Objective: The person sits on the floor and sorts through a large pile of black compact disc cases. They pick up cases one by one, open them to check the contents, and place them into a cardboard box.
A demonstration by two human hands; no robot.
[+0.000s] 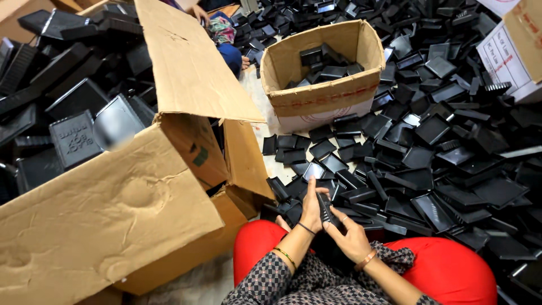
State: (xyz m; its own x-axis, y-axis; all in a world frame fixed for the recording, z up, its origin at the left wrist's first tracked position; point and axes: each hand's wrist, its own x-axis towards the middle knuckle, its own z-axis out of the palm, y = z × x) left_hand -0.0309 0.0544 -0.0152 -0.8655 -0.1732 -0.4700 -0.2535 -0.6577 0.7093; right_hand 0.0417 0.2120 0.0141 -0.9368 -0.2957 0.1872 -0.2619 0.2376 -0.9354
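Both my hands meet low in the middle of the view, just above my red-clad knees [257, 243]. A small black plastic part [326, 208] stands on edge between them. My left hand [312, 208] grips its left side with the fingers curled up along it. My right hand [351, 237] holds it from the right and below. Bangles and a thread band circle my wrists. Right beyond my hands a heap of similar black plastic trays [429, 158] covers the floor.
A large open cardboard box [113, 209] lies at my left, flaps spread. A smaller cardboard box [322, 96] with several black parts inside stands ahead. Bigger black trays [73, 96] pile at far left. Another person's hand and clothing [223, 34] show at the top. White printed cartons [508, 51] sit top right.
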